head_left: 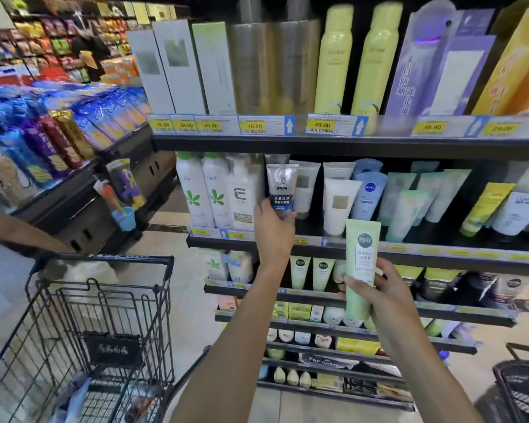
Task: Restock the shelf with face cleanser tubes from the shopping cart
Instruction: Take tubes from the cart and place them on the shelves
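My left hand (274, 228) grips the bottom of a grey tube marked MEN (281, 186), holding it upright at the second shelf (409, 253), between white pump bottles and other cleanser tubes. My right hand (382, 288) holds a tall pale green tube (361, 261) upright in front of the shelves, a little lower and to the right. The black wire shopping cart (104, 315) stands at the lower left with a few packages at its bottom.
Rows of tubes and bottles fill the shelves, with boxes and yellow spray cans on the top shelf (287, 141). A snack display (58, 132) stands at left. Another person's arm (22, 232) reaches in at the left edge. A black basket (522, 389) sits at the lower right.
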`<control>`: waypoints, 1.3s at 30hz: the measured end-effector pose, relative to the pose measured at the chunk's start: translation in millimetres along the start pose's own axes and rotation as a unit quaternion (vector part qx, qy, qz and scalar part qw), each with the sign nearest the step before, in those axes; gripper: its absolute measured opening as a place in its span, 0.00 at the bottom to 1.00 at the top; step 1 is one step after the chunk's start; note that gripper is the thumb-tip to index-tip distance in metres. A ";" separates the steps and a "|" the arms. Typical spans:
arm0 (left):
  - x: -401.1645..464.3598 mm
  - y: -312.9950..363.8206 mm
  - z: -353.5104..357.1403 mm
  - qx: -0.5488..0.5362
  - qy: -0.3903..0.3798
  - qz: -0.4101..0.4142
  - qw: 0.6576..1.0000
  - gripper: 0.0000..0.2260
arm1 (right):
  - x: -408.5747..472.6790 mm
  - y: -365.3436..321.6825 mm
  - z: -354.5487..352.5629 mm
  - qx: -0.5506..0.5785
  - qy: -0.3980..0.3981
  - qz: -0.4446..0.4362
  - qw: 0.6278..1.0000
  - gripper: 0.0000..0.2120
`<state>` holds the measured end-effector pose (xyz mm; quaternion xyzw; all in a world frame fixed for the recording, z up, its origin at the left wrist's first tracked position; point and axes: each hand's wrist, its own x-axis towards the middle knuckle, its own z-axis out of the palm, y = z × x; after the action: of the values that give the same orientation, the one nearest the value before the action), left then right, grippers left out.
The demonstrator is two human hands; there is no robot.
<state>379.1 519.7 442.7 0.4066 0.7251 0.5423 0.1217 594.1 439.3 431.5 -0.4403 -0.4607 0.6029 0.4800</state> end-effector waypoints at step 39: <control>69.0 -10.7 63.2 0.142 -0.011 -0.109 0.984 0.17 | 43.1 7.6 -46.6 -0.001 -0.013 0.020 1.000 0.23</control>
<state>369.1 612.1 427.4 0.3443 0.8332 0.4132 0.1287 631.6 487.0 411.5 -0.4422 -0.4587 0.6175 0.4612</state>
